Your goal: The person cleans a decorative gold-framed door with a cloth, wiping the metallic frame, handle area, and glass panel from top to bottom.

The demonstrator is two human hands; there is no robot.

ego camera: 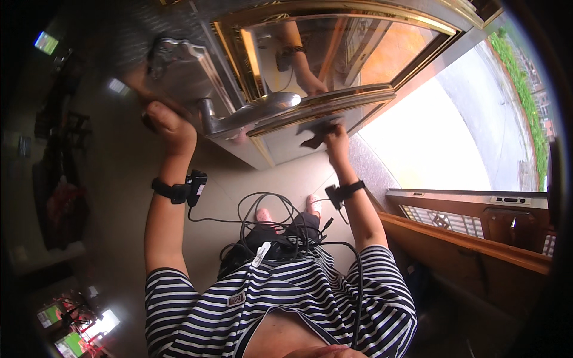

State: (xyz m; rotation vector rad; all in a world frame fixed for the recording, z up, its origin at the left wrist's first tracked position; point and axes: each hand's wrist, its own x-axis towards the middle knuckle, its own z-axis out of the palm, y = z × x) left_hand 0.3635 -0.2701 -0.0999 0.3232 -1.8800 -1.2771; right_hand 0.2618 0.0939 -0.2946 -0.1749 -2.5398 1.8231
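Note:
A shiny metal door point(277, 154) with gold-coloured trim stands open before me. My left hand point(172, 125) is at the door's edge, left of the lever handle point(250, 112); its fingers are partly hidden. Below the handle, my right hand point(338, 138) holds a dark cloth point(315, 136) close to the door's lower panel. The door's glass panel point(331, 53) mirrors an arm. Both wrists wear black straps with small devices.
A second door leaf point(465, 241) with a lock stands at the right. A stone threshold point(367, 165) leads outside. Looped black cables point(268, 223) hang at my waist above the tiled floor point(215, 179). Dark furniture is at the far left.

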